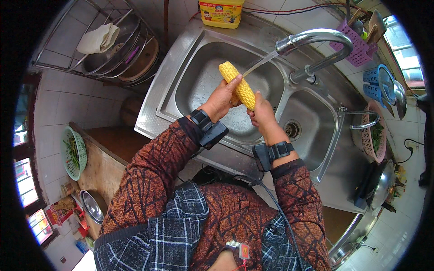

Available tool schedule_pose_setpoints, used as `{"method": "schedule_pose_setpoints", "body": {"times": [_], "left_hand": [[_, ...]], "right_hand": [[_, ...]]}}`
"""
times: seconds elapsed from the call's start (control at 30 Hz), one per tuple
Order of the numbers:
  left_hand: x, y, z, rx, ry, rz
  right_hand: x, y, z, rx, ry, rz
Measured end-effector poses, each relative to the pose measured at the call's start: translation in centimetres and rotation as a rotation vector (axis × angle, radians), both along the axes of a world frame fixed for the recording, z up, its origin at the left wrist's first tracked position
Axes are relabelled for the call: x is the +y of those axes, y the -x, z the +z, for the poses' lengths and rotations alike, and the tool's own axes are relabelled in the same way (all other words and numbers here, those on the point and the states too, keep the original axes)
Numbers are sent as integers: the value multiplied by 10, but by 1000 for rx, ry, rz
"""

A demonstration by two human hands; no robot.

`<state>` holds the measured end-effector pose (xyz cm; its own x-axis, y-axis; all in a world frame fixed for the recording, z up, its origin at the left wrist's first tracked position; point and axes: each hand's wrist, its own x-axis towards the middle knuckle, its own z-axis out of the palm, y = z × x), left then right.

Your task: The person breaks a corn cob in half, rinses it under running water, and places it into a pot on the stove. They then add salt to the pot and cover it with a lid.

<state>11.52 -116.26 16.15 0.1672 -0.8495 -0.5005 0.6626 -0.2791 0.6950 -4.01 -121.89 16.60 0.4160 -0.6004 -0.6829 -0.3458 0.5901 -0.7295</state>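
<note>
A husked ear of yellow corn [244, 90] is held slantwise above the larger steel sink basin [196, 78]. My left hand [222, 98] grips it around the middle, thumb lying across the kernels. At its lower end, my right hand [262, 110] is closed on the corn. Water from the chrome gooseneck faucet [283, 45] streams down to the cob near my left thumb. Drops of water dot the basin floor. Each wrist wears a black strap with a dark box-shaped device.
A smaller basin with a drain [292, 130] adjoins on the right. Behind stands a yellow jug [222, 13]. A pink basket [373, 135] of greens and a lidded wok [381, 186] are at right. On the left are a wire rack [73, 64] with pans and a green colander [76, 154].
</note>
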Motion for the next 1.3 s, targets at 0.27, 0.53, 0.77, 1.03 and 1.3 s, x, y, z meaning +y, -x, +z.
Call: {"method": "schedule_pose_setpoints", "body": {"times": [0.27,0.53,0.77,1.03,1.3], "left_hand": [[3,-9,0,-18,7,171],[3,-3,-8,-41,-13,124],[0,2,-12,-91,22,141],[-15,6,-20,-281,-27,116],[-26,-5,-34,-780,-93,33]], "right_hand": [[-12,23,-21,29,157,-28],[-10,-4,-20,-171,473,-52],[-14,-1,-15,-94,533,-176],[-24,48,-23,-58,522,-313],[-51,114,-23,127,692,-367]]}}
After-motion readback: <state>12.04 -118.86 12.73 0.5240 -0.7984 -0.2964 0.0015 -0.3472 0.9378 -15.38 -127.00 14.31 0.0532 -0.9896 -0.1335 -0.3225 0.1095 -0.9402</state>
